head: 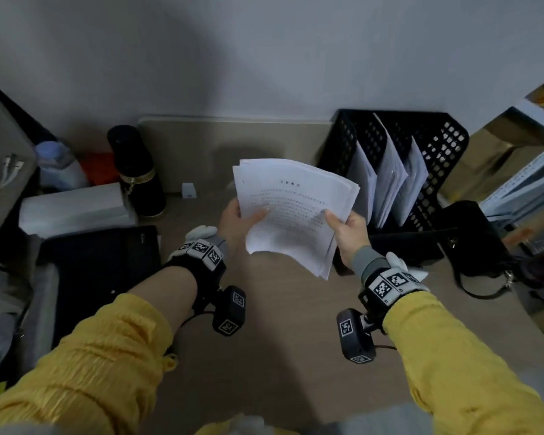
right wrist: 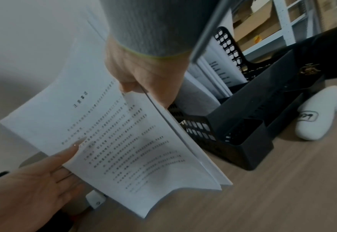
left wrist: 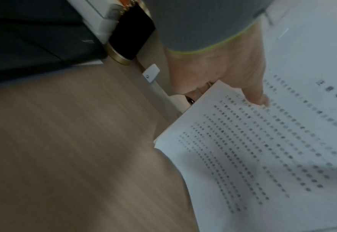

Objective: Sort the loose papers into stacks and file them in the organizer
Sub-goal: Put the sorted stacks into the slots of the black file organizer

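A stack of printed white papers (head: 292, 208) hangs above the wooden desk, held by both hands. My left hand (head: 237, 219) grips its left edge, thumb lying on the top sheet (left wrist: 256, 97). My right hand (head: 346, 229) pinches the right edge (right wrist: 143, 87), where the sheets fan apart a little. The same papers (right wrist: 127, 141) fill the right wrist view, with the left hand (right wrist: 44, 169) at their lower left. The black mesh organizer (head: 437, 146) stands just right of the stack, with white sheets in its slots (head: 390, 180).
A black and gold flask (head: 139, 174), a white box (head: 76, 208) and a black laptop sleeve (head: 101, 262) crowd the desk's left. A black handbag (head: 471, 240) lies right of the organizer. A white glove-like object (right wrist: 320, 113) rests near the organizer's front tray (right wrist: 248, 130).
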Action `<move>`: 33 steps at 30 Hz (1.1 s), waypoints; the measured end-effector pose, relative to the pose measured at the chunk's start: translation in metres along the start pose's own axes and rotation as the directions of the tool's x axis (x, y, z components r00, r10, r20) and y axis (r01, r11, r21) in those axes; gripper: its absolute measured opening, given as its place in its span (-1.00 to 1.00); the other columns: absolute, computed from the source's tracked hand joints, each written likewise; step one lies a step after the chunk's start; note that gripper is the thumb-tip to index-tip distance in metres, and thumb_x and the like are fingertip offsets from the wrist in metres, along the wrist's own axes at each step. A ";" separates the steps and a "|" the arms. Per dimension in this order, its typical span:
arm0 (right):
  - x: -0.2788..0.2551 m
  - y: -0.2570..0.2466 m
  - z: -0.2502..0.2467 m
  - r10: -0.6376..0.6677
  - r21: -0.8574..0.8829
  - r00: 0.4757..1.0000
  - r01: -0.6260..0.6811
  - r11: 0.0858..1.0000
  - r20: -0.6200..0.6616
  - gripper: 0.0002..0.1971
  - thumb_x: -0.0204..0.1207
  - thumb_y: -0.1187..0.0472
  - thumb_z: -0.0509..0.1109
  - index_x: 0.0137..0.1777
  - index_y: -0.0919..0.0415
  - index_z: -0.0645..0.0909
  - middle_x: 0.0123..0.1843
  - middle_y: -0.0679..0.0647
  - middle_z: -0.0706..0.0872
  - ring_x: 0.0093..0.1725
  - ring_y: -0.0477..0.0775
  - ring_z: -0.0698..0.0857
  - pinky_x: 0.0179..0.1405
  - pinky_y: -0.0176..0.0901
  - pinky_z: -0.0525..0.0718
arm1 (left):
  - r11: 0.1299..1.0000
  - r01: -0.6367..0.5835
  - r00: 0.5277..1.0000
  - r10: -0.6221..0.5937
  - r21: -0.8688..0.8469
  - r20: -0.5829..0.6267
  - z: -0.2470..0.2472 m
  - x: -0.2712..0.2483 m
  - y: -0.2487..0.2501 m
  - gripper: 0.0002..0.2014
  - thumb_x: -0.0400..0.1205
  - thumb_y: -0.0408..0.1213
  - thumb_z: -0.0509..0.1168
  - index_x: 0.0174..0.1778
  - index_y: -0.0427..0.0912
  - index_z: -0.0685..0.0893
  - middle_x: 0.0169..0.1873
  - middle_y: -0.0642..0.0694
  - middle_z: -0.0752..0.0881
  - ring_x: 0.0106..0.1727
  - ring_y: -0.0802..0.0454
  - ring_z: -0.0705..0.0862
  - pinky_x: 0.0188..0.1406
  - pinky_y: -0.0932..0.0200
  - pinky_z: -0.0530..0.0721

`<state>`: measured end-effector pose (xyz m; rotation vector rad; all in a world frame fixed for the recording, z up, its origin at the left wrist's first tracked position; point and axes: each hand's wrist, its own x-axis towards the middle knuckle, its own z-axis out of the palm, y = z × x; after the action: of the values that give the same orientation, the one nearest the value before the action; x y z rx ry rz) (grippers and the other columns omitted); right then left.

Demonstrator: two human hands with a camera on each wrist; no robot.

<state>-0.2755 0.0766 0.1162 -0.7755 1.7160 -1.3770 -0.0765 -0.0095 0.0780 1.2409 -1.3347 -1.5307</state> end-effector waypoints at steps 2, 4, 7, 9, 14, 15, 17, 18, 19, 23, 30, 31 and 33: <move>0.001 0.001 -0.013 0.025 0.037 0.999 -0.024 0.999 -0.038 -0.94 0.58 0.32 0.37 -0.03 0.21 0.67 -0.06 0.06 0.74 0.05 0.18 0.70 0.20 0.17 0.66 | 0.999 -0.027 0.999 0.027 0.028 0.021 0.016 0.000 -0.002 -0.48 0.46 -0.15 0.56 0.31 -0.18 0.61 0.20 -0.09 0.74 0.21 -0.04 0.72 0.22 -0.15 0.71; -0.001 0.009 -0.023 0.083 0.057 0.995 -0.080 0.995 -0.061 -0.87 0.55 0.33 0.40 0.07 0.25 0.65 0.02 0.14 0.73 0.10 0.20 0.69 0.23 0.18 0.64 | 0.999 -0.023 0.999 0.022 0.048 0.028 0.029 -0.001 -0.006 -0.45 0.45 -0.14 0.56 0.33 -0.17 0.60 0.21 -0.11 0.74 0.22 -0.07 0.70 0.22 -0.16 0.70; -0.002 0.024 -0.033 0.134 0.026 0.987 -0.132 0.991 -0.084 -0.70 0.50 0.35 0.46 0.22 0.25 0.62 0.16 0.19 0.72 0.15 0.19 0.68 0.26 0.16 0.63 | 0.998 -0.002 0.998 -0.002 0.061 0.067 0.045 -0.001 -0.011 -0.49 0.49 -0.32 0.53 0.35 -0.25 0.58 0.22 -0.15 0.70 0.26 -0.11 0.66 0.24 -0.08 0.66; -0.003 0.027 -0.035 0.139 0.009 0.986 -0.139 0.990 -0.089 -0.67 0.47 0.38 0.48 0.24 0.27 0.63 0.20 0.20 0.72 0.17 0.18 0.67 0.26 0.13 0.62 | 0.995 0.008 0.996 -0.017 0.104 0.086 0.049 0.003 -0.017 -0.54 0.52 -0.41 0.49 0.34 -0.32 0.57 0.23 -0.27 0.69 0.30 -0.21 0.65 0.29 -0.16 0.64; -0.002 0.032 -0.041 0.131 -0.068 0.991 -0.133 0.989 -0.038 -0.70 0.51 0.42 0.42 0.24 0.34 0.61 0.08 0.15 0.68 0.19 0.20 0.66 0.11 -0.01 0.60 | 0.972 0.154 0.984 -0.167 0.179 0.058 0.055 0.012 -0.026 -0.57 0.49 -0.31 0.52 0.26 -0.34 0.64 0.11 -0.21 0.73 0.27 -0.21 0.68 0.28 -0.02 0.64; -0.002 0.033 -0.041 0.122 -0.087 0.992 -0.125 0.988 -0.035 -0.74 0.52 0.41 0.40 0.21 0.33 0.62 0.06 0.16 0.68 0.21 0.22 0.66 0.07 -0.04 0.58 | 0.971 0.166 0.983 -0.176 0.172 0.044 0.057 0.013 -0.025 -0.57 0.49 -0.31 0.52 0.25 -0.33 0.65 0.08 -0.19 0.73 0.24 -0.20 0.69 0.25 0.01 0.64; -0.003 0.031 -0.042 0.116 -0.078 0.992 -0.120 0.990 -0.053 -0.84 0.54 0.39 0.39 0.10 0.27 0.63 0.05 0.21 0.70 0.20 0.24 0.66 0.05 -0.04 0.58 | 0.972 0.172 0.984 -0.178 0.162 0.025 0.062 0.015 -0.024 -0.59 0.49 -0.35 0.51 0.24 -0.35 0.66 0.12 -0.26 0.74 0.19 -0.20 0.71 0.22 0.00 0.64; -0.003 0.030 -0.045 0.123 -0.046 0.990 -0.126 0.991 -0.066 -0.86 0.53 0.39 0.40 0.06 0.24 0.62 0.05 0.21 0.70 0.16 0.22 0.67 0.06 -0.03 0.58 | 0.972 0.172 0.984 -0.178 0.161 0.019 0.065 0.015 -0.022 -0.60 0.48 -0.37 0.51 0.23 -0.35 0.66 0.15 -0.29 0.75 0.20 -0.21 0.71 0.23 -0.02 0.65; -0.003 0.029 -0.046 0.131 -0.016 0.988 -0.132 0.991 -0.079 -0.86 0.52 0.38 0.42 0.04 0.23 0.61 0.03 0.19 0.69 0.11 0.17 0.66 0.08 -0.03 0.58 | 0.971 0.176 0.983 -0.181 0.161 0.017 0.066 0.014 -0.021 -0.60 0.47 -0.38 0.52 0.22 -0.36 0.67 0.15 -0.30 0.75 0.21 -0.23 0.71 0.24 -0.05 0.67; -0.005 0.028 -0.060 0.139 0.062 0.985 -0.133 0.989 -0.104 -0.88 0.49 0.41 0.45 -0.07 0.22 0.62 0.06 0.18 0.71 0.10 0.16 0.66 0.25 0.14 0.62 | 0.971 0.173 0.983 -0.182 0.165 0.040 0.080 0.011 -0.017 -0.63 0.45 -0.40 0.52 0.16 -0.37 0.70 0.00 -0.24 0.77 0.19 -0.26 0.73 0.18 -0.04 0.69; -0.011 0.020 -0.085 0.153 0.114 0.975 -0.135 0.984 -0.161 -0.73 0.46 0.51 0.42 -0.29 0.11 0.63 0.02 0.17 0.71 0.12 0.24 0.68 0.24 0.17 0.64 | 0.991 0.133 0.960 -0.133 0.019 0.245 0.099 -0.010 -0.001 -0.69 0.41 -0.26 0.59 0.05 -0.24 0.80 -0.06 -0.02 0.83 -0.15 0.14 0.82 -0.28 0.32 0.74; -0.013 0.019 -0.090 0.158 0.109 0.973 -0.141 0.984 -0.171 -0.72 0.46 0.53 0.40 -0.30 0.12 0.63 -0.01 0.16 0.73 0.13 0.28 0.69 0.25 0.21 0.63 | 0.990 0.140 0.952 -0.137 0.007 0.273 0.101 -0.013 0.002 -0.68 0.40 -0.21 0.60 0.04 -0.19 0.81 -0.06 -0.01 0.84 -0.10 0.11 0.82 -0.23 0.27 0.75; -0.018 0.016 -0.100 0.166 0.096 0.968 -0.150 0.984 -0.189 -0.71 0.46 0.56 0.36 -0.32 0.15 0.59 -0.16 0.10 0.71 0.16 0.37 0.68 0.27 0.31 0.62 | 0.991 0.134 0.941 -0.126 -0.006 0.314 0.107 -0.015 0.005 -0.66 0.40 -0.18 0.60 0.06 -0.19 0.81 -0.03 -0.05 0.85 -0.02 0.01 0.83 -0.12 0.15 0.78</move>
<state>-0.3525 0.1447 0.1147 -0.4583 1.8172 -1.4407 -0.1758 0.0320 0.0844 1.1200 -1.4475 -1.8954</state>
